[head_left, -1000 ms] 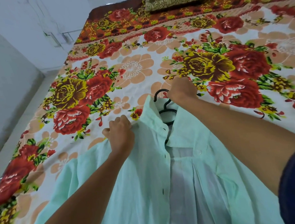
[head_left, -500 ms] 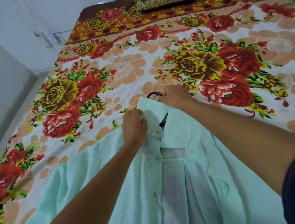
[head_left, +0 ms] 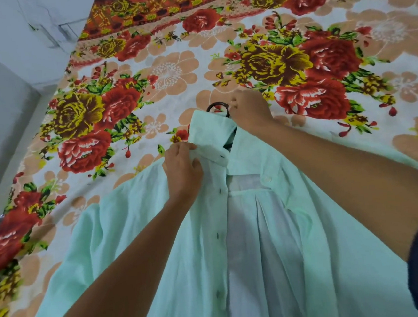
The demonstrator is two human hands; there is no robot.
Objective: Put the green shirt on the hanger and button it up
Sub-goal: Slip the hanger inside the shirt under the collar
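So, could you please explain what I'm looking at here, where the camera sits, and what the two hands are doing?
There is no machine here: a person wears a wide-angle camera on the head, looking forward and down, so both forearms reach into the picture from the bottom. A pale green shirt lies front-up and unbuttoned on a bed covered by a flowered bedsheet. The dark hook of a hanger pokes out above the collar, so the hanger seems to be inside the shirt already. The left hand pinches the left collar flap near the top buttonhole. The right hand is curled at the collar's far edge, right beside the hook; whether it grips the hanger or the cloth is hidden. A white button shows on the other front edge, not yet fastened.
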